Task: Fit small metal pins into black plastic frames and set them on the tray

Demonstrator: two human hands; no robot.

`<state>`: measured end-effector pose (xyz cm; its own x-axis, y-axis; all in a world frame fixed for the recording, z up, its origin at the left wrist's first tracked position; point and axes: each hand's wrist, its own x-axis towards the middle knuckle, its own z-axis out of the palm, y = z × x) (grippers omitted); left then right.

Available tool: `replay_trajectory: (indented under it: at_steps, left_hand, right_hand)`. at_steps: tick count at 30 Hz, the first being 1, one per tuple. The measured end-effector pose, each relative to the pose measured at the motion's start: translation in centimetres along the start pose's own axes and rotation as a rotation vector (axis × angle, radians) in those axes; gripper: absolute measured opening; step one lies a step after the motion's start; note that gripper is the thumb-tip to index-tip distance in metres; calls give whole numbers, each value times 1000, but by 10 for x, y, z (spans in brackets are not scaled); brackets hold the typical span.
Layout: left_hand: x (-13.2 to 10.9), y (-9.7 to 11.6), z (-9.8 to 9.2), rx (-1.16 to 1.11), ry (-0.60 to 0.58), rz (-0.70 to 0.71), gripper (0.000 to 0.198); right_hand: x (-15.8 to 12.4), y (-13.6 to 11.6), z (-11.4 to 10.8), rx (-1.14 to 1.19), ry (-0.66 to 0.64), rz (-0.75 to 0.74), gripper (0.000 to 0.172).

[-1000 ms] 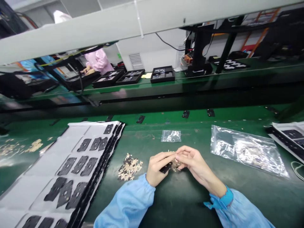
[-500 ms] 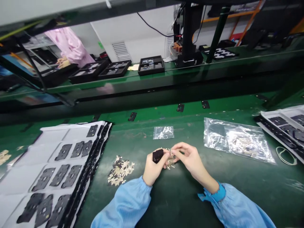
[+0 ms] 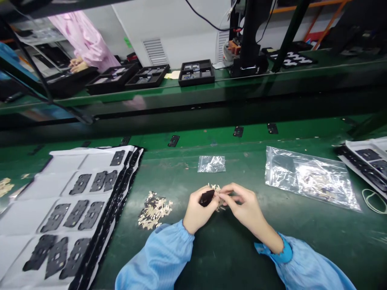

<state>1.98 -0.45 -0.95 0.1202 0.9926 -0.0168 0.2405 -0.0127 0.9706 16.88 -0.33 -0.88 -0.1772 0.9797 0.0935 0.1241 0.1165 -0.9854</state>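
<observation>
While both hands are raised together just above the green surface (image 3: 317, 245), the left hand (image 3: 198, 213) pinches a small black piece (image 3: 207, 198) between thumb and fingers, a narrow grip holding that piece. The right hand (image 3: 246, 205) also shows a narrow grip, its fingertips curled in against a small cluster of tan strips (image 3: 218, 192) just beside the black piece. Whether those strips are clamped or only touched cannot be determined from this view. Both hands are near the middle of the surface, with light blue sleeves (image 3: 154, 257) reaching in from the near edge.

Left of the hands lies a loose pile of tan and black strips (image 3: 154, 210). Beyond them sits a small clear plastic bag (image 3: 211, 164), and to the right lies a larger clear bag (image 3: 311, 179) with tan pieces inside. On the left, a white sheet stack (image 3: 93, 161) carries rows of black perforated pieces (image 3: 80, 184). At the right edge, a second white sheet (image 3: 363, 146) carries similar dark pieces, with a pale rubber band (image 3: 373, 200) near it.

On a raised green shelf (image 3: 272, 82) at the far side stand black trays (image 3: 196, 72). At far left, a co-worker in a pink gown (image 3: 86, 40) has both hands (image 3: 78, 64) at a black tray (image 3: 71, 78).
</observation>
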Motion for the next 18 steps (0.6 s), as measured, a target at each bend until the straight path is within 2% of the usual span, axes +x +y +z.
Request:
replay_trajectory:
  at_steps: [4, 10, 15, 18]
  left_hand:
    - [0, 0, -2, 93, 28, 72, 13]
    - [1, -4, -3, 154, 25, 146, 12]
    - [0, -5, -2, 153, -4, 159, 11]
    - [-2, -6, -1, 151, -15, 152, 12]
  right_hand:
    - [0, 1, 0, -35, 24, -6, 7]
    - [1, -3, -6, -61, -122, -41, 13]
    - [0, -3, -9, -163, -177, -155, 15]
    - [0, -3, -10, -193, -202, -174, 15]
